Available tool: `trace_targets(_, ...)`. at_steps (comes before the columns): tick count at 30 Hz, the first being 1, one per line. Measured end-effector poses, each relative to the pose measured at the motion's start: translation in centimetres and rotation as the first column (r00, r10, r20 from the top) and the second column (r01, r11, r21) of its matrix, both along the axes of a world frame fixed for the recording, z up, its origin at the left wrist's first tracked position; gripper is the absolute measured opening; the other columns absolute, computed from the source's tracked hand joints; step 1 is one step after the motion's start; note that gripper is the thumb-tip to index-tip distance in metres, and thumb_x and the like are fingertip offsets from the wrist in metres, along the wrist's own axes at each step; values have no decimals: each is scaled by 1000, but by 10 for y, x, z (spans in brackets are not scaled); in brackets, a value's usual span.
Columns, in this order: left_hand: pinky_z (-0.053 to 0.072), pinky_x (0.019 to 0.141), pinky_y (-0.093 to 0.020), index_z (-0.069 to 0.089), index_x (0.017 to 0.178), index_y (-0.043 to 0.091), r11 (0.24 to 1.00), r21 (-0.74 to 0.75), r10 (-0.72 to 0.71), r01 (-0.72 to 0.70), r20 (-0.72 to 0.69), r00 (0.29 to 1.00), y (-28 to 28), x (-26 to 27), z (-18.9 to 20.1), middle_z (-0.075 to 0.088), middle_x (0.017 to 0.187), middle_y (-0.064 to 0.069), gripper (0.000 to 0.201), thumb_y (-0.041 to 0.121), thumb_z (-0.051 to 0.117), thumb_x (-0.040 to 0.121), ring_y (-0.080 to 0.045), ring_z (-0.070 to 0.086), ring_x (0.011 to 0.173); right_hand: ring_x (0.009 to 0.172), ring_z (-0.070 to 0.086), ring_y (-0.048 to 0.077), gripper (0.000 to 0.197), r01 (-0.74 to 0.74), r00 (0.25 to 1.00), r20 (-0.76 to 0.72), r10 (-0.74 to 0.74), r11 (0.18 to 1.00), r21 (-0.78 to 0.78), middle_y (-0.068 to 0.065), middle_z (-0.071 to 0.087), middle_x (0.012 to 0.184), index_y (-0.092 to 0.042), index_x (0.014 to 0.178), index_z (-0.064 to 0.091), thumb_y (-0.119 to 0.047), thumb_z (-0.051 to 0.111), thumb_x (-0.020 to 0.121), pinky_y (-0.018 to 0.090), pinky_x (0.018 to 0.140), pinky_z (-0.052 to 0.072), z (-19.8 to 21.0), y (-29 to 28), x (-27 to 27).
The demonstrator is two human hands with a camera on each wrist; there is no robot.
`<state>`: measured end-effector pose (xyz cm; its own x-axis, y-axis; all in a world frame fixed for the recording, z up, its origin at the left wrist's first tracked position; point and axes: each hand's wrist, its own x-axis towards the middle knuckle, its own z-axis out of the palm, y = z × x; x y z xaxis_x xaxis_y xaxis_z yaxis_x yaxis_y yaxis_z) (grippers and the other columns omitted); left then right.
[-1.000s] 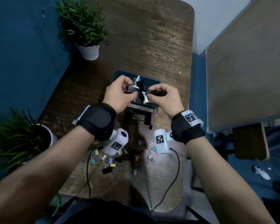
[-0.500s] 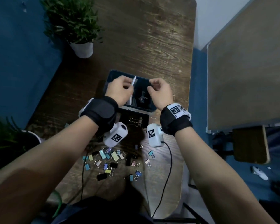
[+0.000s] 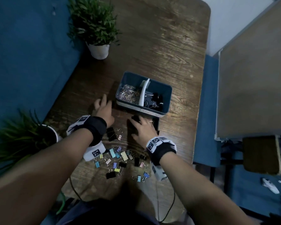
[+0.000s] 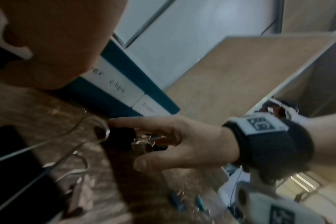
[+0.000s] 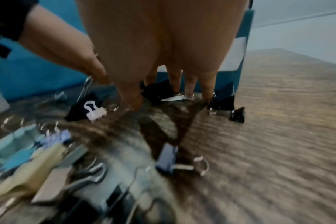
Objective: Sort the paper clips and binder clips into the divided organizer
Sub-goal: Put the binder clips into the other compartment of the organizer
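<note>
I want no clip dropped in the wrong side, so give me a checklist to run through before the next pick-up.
1. Organizer upright on table: ok.
2. Divider splits the two sides: ok.
3. Paper clips alone in left side: ok.
4. Black binder clips in right side: ok.
5. Right hand fingers down on a black clip: ok; firm grip: cannot tell.
6. Left hand empty: cannot tell.

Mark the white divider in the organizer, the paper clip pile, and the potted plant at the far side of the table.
white divider (image 3: 144, 91), head view, middle of its curved top edge.
paper clip pile (image 3: 128, 94), head view, centre of the heap in the left compartment.
potted plant (image 3: 99, 50), head view, front of its white pot.
</note>
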<state>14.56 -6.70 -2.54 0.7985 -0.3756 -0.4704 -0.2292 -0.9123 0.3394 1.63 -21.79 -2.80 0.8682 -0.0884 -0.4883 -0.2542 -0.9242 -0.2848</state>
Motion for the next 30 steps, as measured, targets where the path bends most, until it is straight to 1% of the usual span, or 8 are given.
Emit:
trace_targets(4,35,106,-46,34,138,16,995,-4,-101,102,54,993,-4,-2,-9,15,154,-7,58,10,56,85,-33,20,135,145,14,33,60,-36,999,-2,36,999,-21,11,18,157,-25,142,40,-14,63,88,55,116,21,-3,14,-6)
trace_targets(8,43,91,-41,51,119,14,986,-72,-133,149,186,974,6,-7,-18,46,124,-8,38,9,59,83,-30,40,115,136,28,35,48,-111,991,76,111,994,-10,15,33,148,-15,131,50,1,60,86,47,112,31,-8,11,-26)
trace_targets(12,42,85,-39,56,103,11,984,-58,-153,168,208,966,11,-17,-22,50,113,-9,20,5,55,84,-28,44,105,125,33,32,43,-72,994,84,68,996,43,14,36,138,-13,124,50,3,59,85,44,105,38,-6,7,-39)
trace_targets(18,47,89,-44,56,104,5,978,57,-205,200,118,972,8,-21,-15,51,112,-16,22,7,59,82,-32,49,106,119,40,28,27,62,989,121,-88,977,203,9,37,131,-15,111,55,-4,61,87,37,101,42,6,6,-40)
trace_targets(20,48,84,-42,59,96,5,990,-12,-137,139,101,985,11,-20,-11,54,106,-17,18,8,63,79,-33,54,96,118,44,22,30,82,959,239,-152,957,280,5,40,131,-17,108,59,-2,66,82,37,102,46,14,5,-37)
trace_targets(25,43,68,-26,60,78,17,926,-312,252,-214,89,964,17,-30,13,63,92,-8,13,12,71,73,-17,56,77,117,44,7,34,182,763,501,-408,880,439,0,42,137,-24,116,61,-9,66,85,8,95,38,63,-7,-5)
trace_targets(28,40,61,-12,60,80,19,849,-490,278,-198,96,956,3,-39,42,59,90,-1,12,12,69,75,-7,57,69,116,49,11,35,250,677,564,-473,868,428,3,50,131,-22,123,57,-16,64,90,18,98,41,77,-30,21)
trace_targets(30,39,59,-6,60,78,17,796,-601,217,-74,169,961,-18,-40,64,59,85,-1,11,10,68,73,-6,55,65,110,54,14,35,285,675,557,-484,867,408,3,57,125,-19,124,57,-18,65,90,13,92,35,76,-44,30)
